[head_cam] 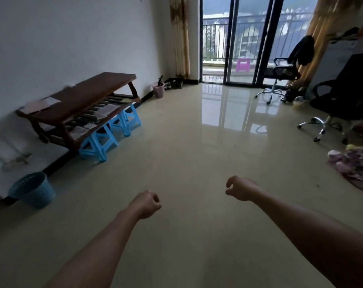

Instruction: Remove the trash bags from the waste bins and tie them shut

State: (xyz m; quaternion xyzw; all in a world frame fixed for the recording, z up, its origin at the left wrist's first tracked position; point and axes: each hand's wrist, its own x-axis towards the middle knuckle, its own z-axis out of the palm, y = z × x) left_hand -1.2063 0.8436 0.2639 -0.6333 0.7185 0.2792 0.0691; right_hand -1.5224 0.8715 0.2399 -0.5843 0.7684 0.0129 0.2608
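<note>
A blue lattice waste bin [32, 190] stands on the floor by the left wall, near me. Far off along the same wall stands a pink waste bin [158, 89] with something dark sticking out of its top. My left hand [147, 204] is stretched out low over the bare floor, fingers curled into a fist, holding nothing. My right hand [239, 188] reaches out beside it, fingers loosely curled, also holding nothing. Both hands are well away from either bin.
A brown wooden bench [81, 98] rests on blue plastic stools [102, 140] along the left wall. Two black office chairs [280, 73] [346, 96] stand at the right, with a heap of cloth [355, 165] on the floor. Glass balcony doors [245, 38] lie ahead.
</note>
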